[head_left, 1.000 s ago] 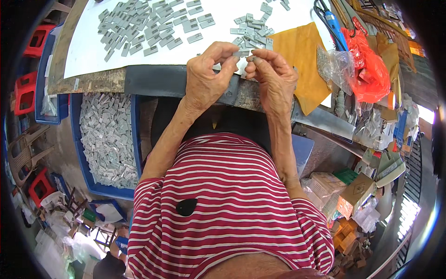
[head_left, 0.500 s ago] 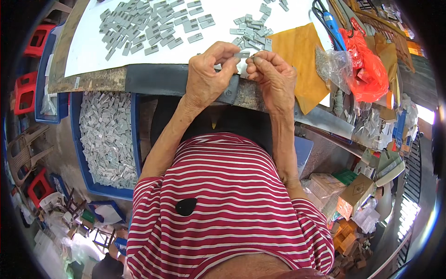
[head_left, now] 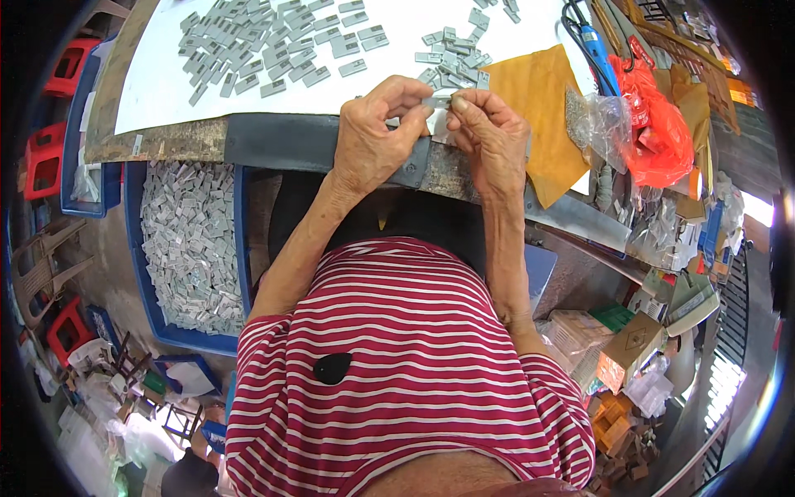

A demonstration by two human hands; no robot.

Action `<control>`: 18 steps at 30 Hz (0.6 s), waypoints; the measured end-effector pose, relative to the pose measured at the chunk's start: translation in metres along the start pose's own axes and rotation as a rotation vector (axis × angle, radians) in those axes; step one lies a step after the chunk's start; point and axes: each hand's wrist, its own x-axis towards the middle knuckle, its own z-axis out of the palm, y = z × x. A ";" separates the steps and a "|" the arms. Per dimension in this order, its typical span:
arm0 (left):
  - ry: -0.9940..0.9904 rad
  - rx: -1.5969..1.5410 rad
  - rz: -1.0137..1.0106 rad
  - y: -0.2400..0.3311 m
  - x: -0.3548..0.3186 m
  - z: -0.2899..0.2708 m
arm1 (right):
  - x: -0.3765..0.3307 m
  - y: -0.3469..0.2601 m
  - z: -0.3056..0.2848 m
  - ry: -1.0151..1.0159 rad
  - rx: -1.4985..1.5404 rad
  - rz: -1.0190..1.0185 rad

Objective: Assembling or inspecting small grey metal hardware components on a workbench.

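Above the table's near edge, my left hand (head_left: 378, 132) pinches a small grey rectangular piece (head_left: 436, 102) between thumb and fingers. My right hand (head_left: 490, 141) is closed in a pinch at the right end of that piece, its fingertips touching or nearly touching it. Whatever sits between the right fingertips is too small to make out. Beyond the hands lies a loose heap of similar grey pieces (head_left: 451, 60) on the white sheet (head_left: 389, 70). A wider spread of grey pieces (head_left: 273, 45), each with a dark mark, covers the sheet's far left.
An orange-brown sheet (head_left: 534, 116) lies right of my right hand. Past it are a clear bag of tiny parts (head_left: 592, 120), a red plastic bag (head_left: 654, 124) and a blue-handled tool (head_left: 598, 54) with a cable. Below the table at left stands a blue crate (head_left: 178, 338) full of grey pieces.
My right fingertips have moved slightly left and up, closing the small gap to the grey piece. My left hand still holds the piece, hardly moved.
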 end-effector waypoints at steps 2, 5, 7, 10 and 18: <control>-0.019 -0.067 -0.059 0.002 0.000 -0.001 | 0.000 0.001 0.001 0.004 -0.003 0.004; -0.028 -0.087 -0.078 0.002 0.000 -0.002 | 0.000 0.001 0.003 0.016 -0.001 0.016; -0.028 -0.104 -0.088 0.002 0.000 -0.003 | -0.001 0.001 0.004 0.018 -0.008 0.009; -0.036 -0.144 -0.112 0.001 0.000 -0.004 | -0.001 0.001 0.007 0.024 0.017 0.010; -0.049 -0.162 -0.134 0.001 0.001 -0.006 | 0.000 0.001 0.007 0.020 0.010 0.023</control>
